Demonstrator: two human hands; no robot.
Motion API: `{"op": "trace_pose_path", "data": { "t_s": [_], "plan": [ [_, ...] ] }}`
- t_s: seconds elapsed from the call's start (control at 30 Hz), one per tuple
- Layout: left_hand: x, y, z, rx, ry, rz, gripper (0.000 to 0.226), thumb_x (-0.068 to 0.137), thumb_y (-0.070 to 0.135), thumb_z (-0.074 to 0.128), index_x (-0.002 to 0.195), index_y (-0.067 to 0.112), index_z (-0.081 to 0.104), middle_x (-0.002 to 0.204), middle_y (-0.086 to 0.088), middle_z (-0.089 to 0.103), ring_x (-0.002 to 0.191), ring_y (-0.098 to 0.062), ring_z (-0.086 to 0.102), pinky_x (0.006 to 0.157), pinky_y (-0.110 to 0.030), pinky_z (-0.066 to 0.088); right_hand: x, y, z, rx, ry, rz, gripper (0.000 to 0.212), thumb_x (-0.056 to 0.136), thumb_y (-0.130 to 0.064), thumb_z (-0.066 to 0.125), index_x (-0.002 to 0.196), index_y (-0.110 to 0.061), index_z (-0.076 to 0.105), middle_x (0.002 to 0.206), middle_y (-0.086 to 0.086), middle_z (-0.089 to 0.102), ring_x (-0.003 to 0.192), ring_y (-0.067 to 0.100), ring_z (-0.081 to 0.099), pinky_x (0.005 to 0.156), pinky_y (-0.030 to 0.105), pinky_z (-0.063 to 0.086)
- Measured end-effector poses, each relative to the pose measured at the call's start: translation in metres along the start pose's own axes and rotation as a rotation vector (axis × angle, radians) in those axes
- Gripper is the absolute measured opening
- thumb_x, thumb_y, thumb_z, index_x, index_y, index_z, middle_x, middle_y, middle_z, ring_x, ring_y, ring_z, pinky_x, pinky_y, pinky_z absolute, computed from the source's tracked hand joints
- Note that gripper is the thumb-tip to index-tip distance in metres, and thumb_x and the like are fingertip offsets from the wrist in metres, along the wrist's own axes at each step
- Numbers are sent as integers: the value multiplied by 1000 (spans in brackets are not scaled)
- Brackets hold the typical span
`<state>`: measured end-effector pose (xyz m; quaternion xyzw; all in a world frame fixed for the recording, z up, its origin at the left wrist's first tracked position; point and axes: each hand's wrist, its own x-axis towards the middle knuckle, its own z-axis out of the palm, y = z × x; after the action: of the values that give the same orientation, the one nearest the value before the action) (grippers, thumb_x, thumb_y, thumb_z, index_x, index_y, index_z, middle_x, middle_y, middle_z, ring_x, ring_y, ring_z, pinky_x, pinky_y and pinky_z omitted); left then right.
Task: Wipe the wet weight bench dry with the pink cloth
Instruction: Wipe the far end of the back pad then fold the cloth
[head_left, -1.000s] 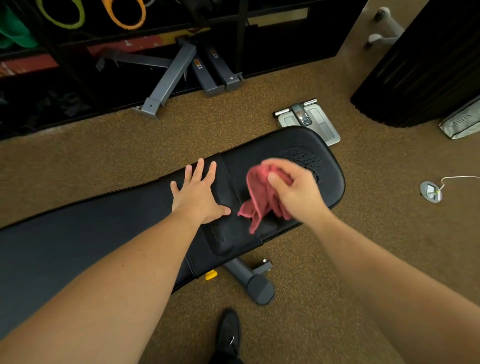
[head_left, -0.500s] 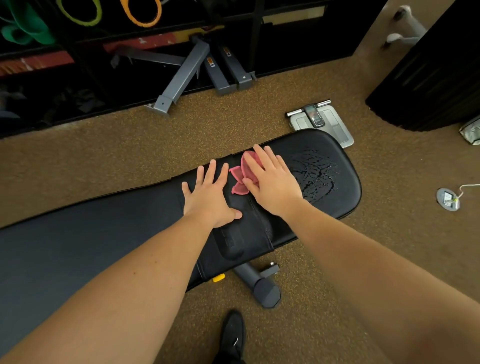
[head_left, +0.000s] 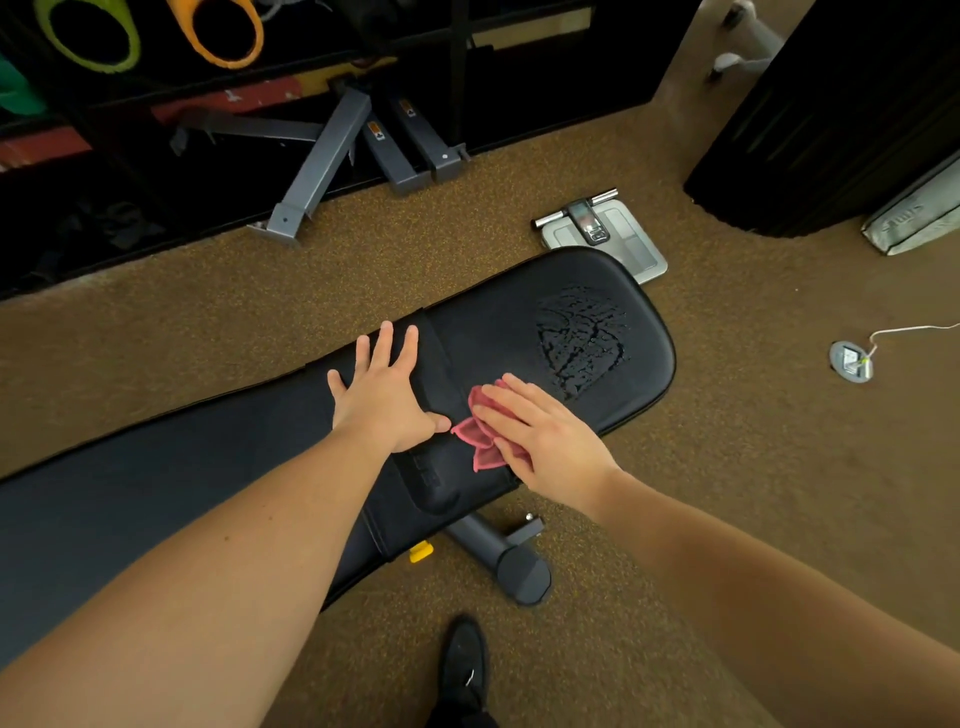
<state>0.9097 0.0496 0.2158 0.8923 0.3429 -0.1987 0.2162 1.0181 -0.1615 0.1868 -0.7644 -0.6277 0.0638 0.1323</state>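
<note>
I am looking down at the bench (head_left: 218, 467), which is lying across the brown floor (head_left: 727, 467). Its seat pad at the right end is carrying a wet patch (head_left: 582, 338), and this patch is looking untouched. Half a second ago my right hand was higher on the pad, near the far edge; now it is sitting closer to me, at the near edge beside the seam. So I am pulling the cloth (head_left: 483, 439) toward myself in one stroke, but beside the water, not through it. I judge that the drying is hardly begun and the next stroke must go more to the right.

My left hand (head_left: 384, 400) is staying flat on the bench with fingers spread, holding nothing and only steadying. My right hand (head_left: 540, 436) is pressing the cloth down with straight fingers; the cloth is showing pink from under the fingers, bunched, almost touching the left thumb.
</note>
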Motion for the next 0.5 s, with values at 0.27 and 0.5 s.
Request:
{"op": "trace_pose_path", "data": {
  "t_s": [0.27, 0.5],
  "plan": [
    [-16, 20, 5, 63, -37, 40, 118, 81, 53, 75, 159, 26, -9, 164, 2, -25, 153, -29, -17, 120, -63, 10, -46, 1, 2, 12, 111, 61, 34, 98, -21, 55, 130, -22, 66, 136, -1, 60, 114, 30, 51, 94, 47, 49],
    [-22, 22, 14, 112, -46, 70, 135, 71, 64, 79, 157, 26, -18, 163, 2, -30, 152, -31, -20, 121, -62, 10, -50, 53, -67, 336, 410, 635, 45, 98, -20, 59, 143, -24, 54, 143, -4, 46, 133, 17, 40, 113, 40, 40]
  ]
}}
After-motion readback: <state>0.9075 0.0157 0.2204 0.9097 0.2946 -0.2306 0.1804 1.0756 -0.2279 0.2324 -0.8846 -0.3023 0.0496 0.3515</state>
